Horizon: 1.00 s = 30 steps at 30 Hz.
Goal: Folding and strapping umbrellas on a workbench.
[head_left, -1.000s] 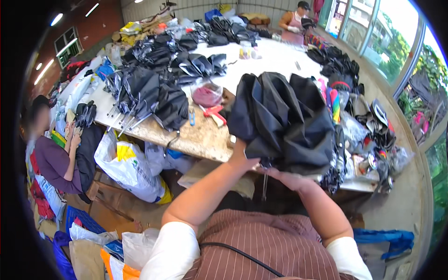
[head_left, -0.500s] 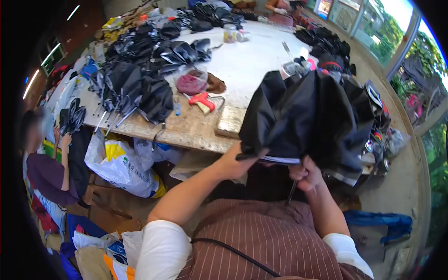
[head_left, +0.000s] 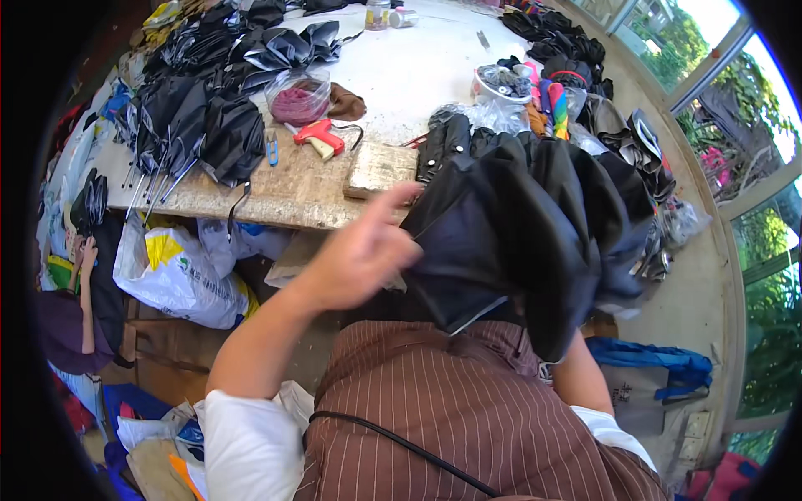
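Observation:
A black umbrella with a loose, half-folded canopy is held up in front of me, over the table's near right edge. My left hand is off the cloth, just left of the canopy. Its index finger stretches out, the other fingers look partly bent, and nothing shows in it; motion blurs it somewhat. From the lower right my right forearm reaches in under the canopy. The cloth hides the right hand and the shaft, but the umbrella stays raised on that side.
On the table lie a red glue gun, a foil-wrapped block, blue snips and a bag of maroon material. Black umbrellas pile up at left. A white tub stands at right. A co-worker's arm shows far left.
My left hand has let go of the canopy edge and moved left, its index finger extended. The umbrella has tilted down toward me, covering my right hand. The view has shifted too.

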Each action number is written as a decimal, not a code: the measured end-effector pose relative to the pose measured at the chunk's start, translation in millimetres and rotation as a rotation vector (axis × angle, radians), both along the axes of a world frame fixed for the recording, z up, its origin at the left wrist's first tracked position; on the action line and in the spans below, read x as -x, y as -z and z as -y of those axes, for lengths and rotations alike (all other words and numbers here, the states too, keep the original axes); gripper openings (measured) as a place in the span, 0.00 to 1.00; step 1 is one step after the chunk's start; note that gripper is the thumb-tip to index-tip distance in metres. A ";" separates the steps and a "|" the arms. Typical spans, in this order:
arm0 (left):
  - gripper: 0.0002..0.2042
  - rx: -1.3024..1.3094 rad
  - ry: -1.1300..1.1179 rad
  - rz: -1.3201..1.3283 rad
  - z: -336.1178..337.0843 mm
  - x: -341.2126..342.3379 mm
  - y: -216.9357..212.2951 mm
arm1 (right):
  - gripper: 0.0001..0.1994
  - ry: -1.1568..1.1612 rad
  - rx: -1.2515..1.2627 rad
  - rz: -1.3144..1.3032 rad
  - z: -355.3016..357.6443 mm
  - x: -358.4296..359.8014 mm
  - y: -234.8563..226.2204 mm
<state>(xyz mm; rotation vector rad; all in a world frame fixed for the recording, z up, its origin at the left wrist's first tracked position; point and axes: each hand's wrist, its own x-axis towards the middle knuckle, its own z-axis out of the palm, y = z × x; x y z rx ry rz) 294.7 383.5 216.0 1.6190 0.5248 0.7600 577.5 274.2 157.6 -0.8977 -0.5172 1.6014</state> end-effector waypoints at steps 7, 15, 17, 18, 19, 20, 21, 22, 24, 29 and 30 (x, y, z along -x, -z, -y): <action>0.27 -0.919 -0.365 -0.231 -17.6 13.5 -24.1 | 0.16 -0.085 -0.142 0.457 -5.4 10.0 -9.5; 0.30 -0.222 -0.167 0.220 11.8 56.5 -58.7 | 0.25 -0.034 -0.383 0.422 -33.6 -46.2 31.7; 0.32 -0.377 -0.363 0.073 16.2 40.9 -75.4 | 0.30 0.002 -0.171 0.915 -30.8 -25.3 -7.3; 0.30 -0.826 -0.363 -0.063 11.1 22.2 -80.4 | 0.29 0.049 -0.444 0.392 -38.7 -4.4 -19.2; 0.30 -1.259 -0.365 -0.222 7.0 7.8 -74.0 | 0.27 0.071 -0.673 -0.153 -47.6 9.8 -20.5; 0.29 -1.101 -0.269 -0.190 13.4 -3.9 -65.5 | 0.27 0.063 -0.678 -0.148 -48.0 13.7 -25.8; 0.29 -0.942 -0.173 -0.156 22.0 -9.5 -57.6 | 0.26 0.050 -0.652 -0.066 -47.9 17.2 -30.8; 0.29 -0.951 -0.168 -0.148 24.0 -5.6 -57.1 | 0.25 0.050 -0.632 0.017 -47.8 17.8 -36.0; 0.26 -0.284 -0.025 0.413 24.5 6.5 -59.7 | 0.23 0.053 -0.583 0.178 -46.2 18.3 -45.1; 0.19 -0.916 -0.004 0.162 16.8 0.3 -67.9 | 0.19 0.042 -0.391 0.559 -28.9 25.5 -54.1; 0.19 -0.905 -0.005 0.162 18.4 1.2 -66.5 | 0.19 0.032 -0.345 0.632 -24.9 27.3 -54.1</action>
